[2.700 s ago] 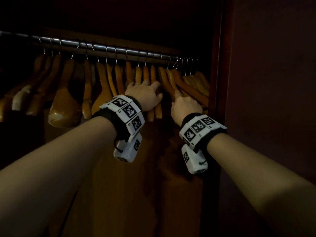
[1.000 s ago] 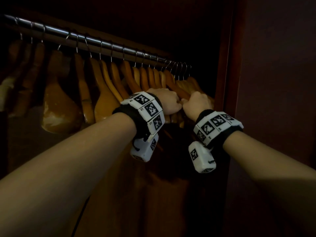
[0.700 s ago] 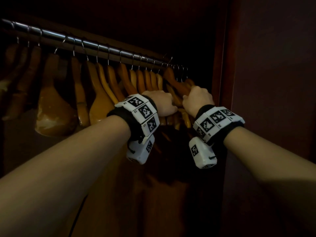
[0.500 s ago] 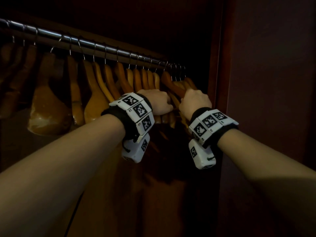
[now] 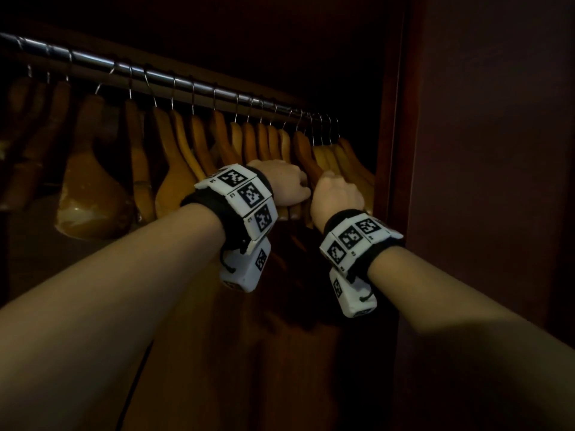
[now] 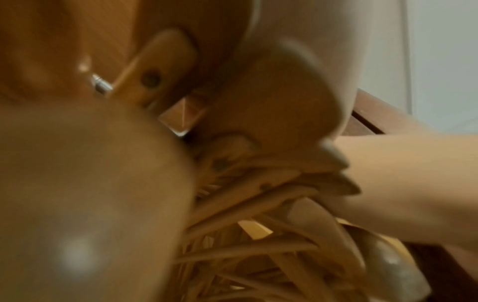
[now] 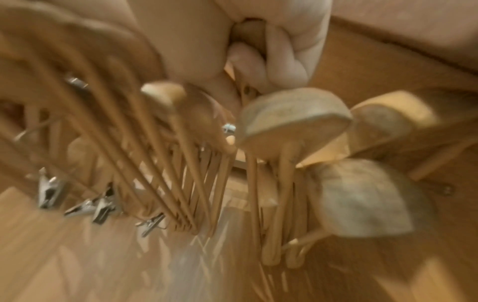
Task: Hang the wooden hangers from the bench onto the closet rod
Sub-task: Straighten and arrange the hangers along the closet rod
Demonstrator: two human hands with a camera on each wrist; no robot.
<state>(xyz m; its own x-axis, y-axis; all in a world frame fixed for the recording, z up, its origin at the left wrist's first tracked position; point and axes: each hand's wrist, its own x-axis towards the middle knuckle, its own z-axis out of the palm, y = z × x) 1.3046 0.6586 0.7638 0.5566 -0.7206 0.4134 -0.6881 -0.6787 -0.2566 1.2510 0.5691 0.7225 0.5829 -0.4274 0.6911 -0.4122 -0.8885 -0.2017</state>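
A metal closet rod [image 5: 161, 77] runs from upper left down to the right, with several wooden hangers [image 5: 199, 144] hooked on it. My left hand [image 5: 286, 185] grips the lower arms of hangers near the rod's right end; its fingers [image 6: 333, 157] curl over the bundled arms. Just to the right, my right hand [image 5: 337, 194] holds the sloping arm of a darker wooden hanger [image 5: 306, 154], whose hook is at the rod. The fingers [image 7: 289, 51] of that hand are wrapped round the wood. Both hands nearly touch.
The closet's side panel [image 5: 395, 150] stands close to the right of my right hand. A broad-shouldered hanger [image 5: 93, 194] hangs further left. Some hangers carry metal clips [image 7: 49, 192]. The closet interior is dark.
Both hands went from lying flat against the hangers to gripping them. The darker hanger in my right hand rose above the rod, then came down with its hook at the rod.
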